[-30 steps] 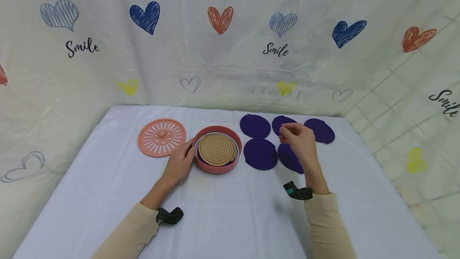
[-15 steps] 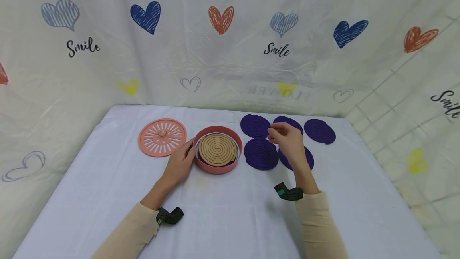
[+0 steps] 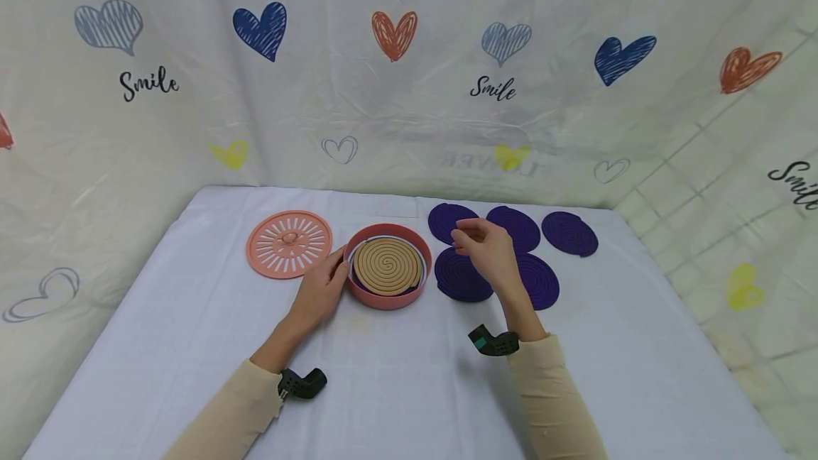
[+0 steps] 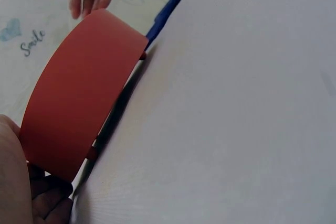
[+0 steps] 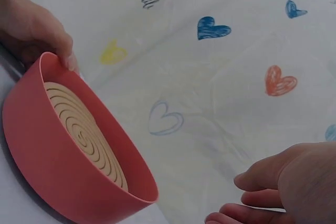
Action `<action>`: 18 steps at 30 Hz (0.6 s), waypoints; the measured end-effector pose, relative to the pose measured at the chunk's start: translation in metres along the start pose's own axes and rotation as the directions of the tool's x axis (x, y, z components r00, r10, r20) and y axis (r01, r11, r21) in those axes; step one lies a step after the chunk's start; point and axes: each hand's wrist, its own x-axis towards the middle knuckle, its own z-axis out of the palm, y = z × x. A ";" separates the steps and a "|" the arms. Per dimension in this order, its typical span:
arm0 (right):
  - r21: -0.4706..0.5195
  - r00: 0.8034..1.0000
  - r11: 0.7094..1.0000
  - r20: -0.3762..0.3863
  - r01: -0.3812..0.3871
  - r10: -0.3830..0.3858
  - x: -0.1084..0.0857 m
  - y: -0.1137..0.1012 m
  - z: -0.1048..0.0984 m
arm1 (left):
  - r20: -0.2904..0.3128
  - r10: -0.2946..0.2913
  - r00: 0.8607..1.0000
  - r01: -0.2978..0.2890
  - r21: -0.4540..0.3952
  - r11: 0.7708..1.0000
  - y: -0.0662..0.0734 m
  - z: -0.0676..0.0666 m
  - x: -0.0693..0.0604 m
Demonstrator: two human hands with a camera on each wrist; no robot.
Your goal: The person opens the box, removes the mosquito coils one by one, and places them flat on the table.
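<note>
- Rate work as part-way through, judging by how the pieces lie.
- Credit as done: loading of a tan coil (image 3: pixel 386 266) into the pink container (image 3: pixel 383 302), over a purple piece (image 3: pixel 410 291) showing at its edge.
- List as outstanding, by judgement: five purple coils (image 3: pixel 570 234) outside on the white cloth (image 3: pixel 396 389), three in a back row and two in front; also the slotted lid (image 3: pixel 290 238), not fitted, lying flat to the left.
- Locate container upright on the cloth, between lid and purple coils, uncovered at top.
- Describe container as round, smooth and plain-walled, with small projections underneath in the left wrist view.
- Describe tan coil as a flat, tight spiral, sitting below the rim; cannot tell full contents beneath.
- Find left hand (image 3: pixel 324 282) gripping container wall, thumb at rim, fingers curled against the outside.
- Find right hand (image 3: pixel 488 250) raised over nearest purple coils, fingers loosely bent, thumb apart, nothing visible in grasp.
</note>
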 end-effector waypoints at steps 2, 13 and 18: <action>-0.016 1.000 1.000 0.007 -0.005 0.005 0.000 -0.001 0.004 | 0.002 0.001 1.000 -0.001 0.001 1.000 -0.001 0.000 0.000; -0.024 0.999 1.000 0.042 0.006 -0.005 0.002 -0.002 0.026 | 0.014 -0.020 1.000 0.020 -0.002 1.000 -0.002 0.000 0.000; -0.040 0.998 0.999 0.066 0.028 -0.025 0.002 -0.006 0.034 | 0.011 -0.020 1.000 0.020 0.002 1.000 -0.001 0.000 0.000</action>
